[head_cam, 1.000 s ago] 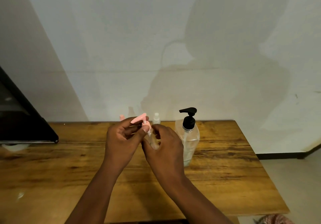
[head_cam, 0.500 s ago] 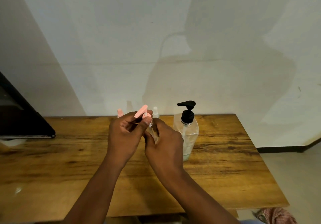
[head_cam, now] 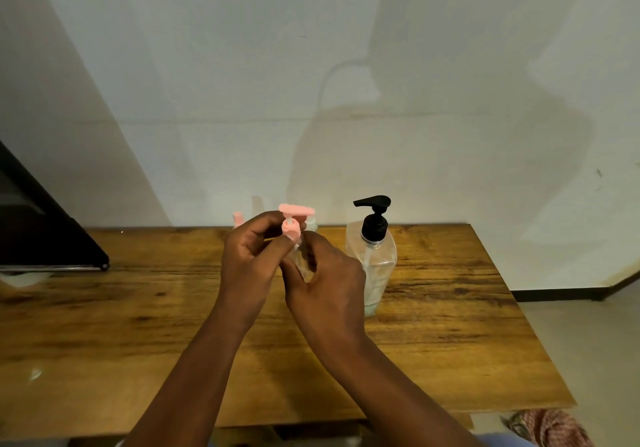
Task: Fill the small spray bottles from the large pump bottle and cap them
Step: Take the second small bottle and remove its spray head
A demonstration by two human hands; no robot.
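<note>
Above the middle of the wooden table [head_cam: 450,325], both hands hold one small clear bottle [head_cam: 300,260]. My right hand [head_cam: 325,283] wraps its body from the right. My left hand [head_cam: 251,259] pinches its pink pump cap [head_cam: 292,221], whose flat head points right. The large clear pump bottle [head_cam: 375,263] with a black pump head stands just right of my right hand. Behind my hands, near the wall, another pink cap [head_cam: 238,219] and a pale bottle top [head_cam: 311,222] peek out, mostly hidden.
A dark flat object [head_cam: 41,231] juts over the table's left end. The table's right edge drops to the floor, where a reddish cloth [head_cam: 550,427] lies. A white wall stands right behind the table.
The pink cap's head has turned from pointing up-right to lying level, pointing right. Both hands stay on the small bottle, a little higher in view.
</note>
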